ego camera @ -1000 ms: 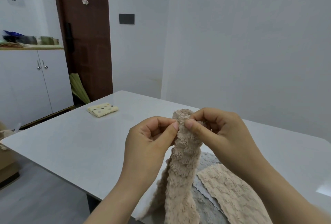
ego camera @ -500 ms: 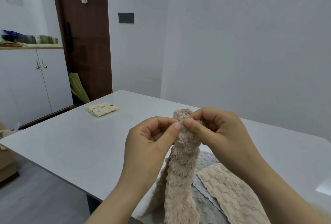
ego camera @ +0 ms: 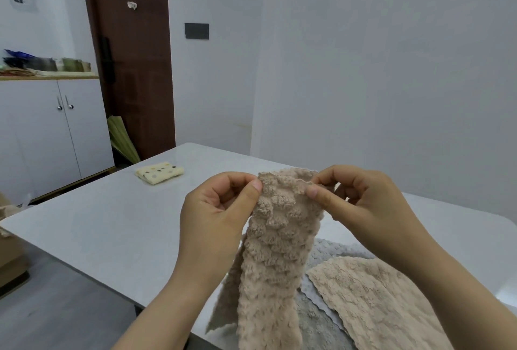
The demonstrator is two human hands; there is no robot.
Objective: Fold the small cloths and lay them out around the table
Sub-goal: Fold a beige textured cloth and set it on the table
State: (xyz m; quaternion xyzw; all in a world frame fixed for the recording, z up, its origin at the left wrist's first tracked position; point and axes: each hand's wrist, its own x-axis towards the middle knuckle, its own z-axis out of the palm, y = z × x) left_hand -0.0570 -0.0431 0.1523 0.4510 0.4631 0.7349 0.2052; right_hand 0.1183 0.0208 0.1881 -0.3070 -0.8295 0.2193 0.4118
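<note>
A fluffy beige cloth (ego camera: 275,252) hangs bunched above the white table (ego camera: 117,224). My left hand (ego camera: 221,210) pinches its top edge at the left. My right hand (ego camera: 361,201) pinches the same edge at the right, a short span apart. Under the hanging cloth lie a grey cloth (ego camera: 321,319) and a second beige cloth (ego camera: 372,296) flat on the near part of the table. A folded cream cloth with dark dots (ego camera: 159,172) rests near the table's far left corner.
A white cabinet (ego camera: 50,131) with clutter on top stands at the left, beside a dark brown door (ego camera: 131,64). A green bundle (ego camera: 121,137) leans by the door. A cardboard box (ego camera: 8,252) sits on the floor at the left edge.
My hands have moved apart along the cloth's top edge, spreading it from a tight bunch to a wider span.
</note>
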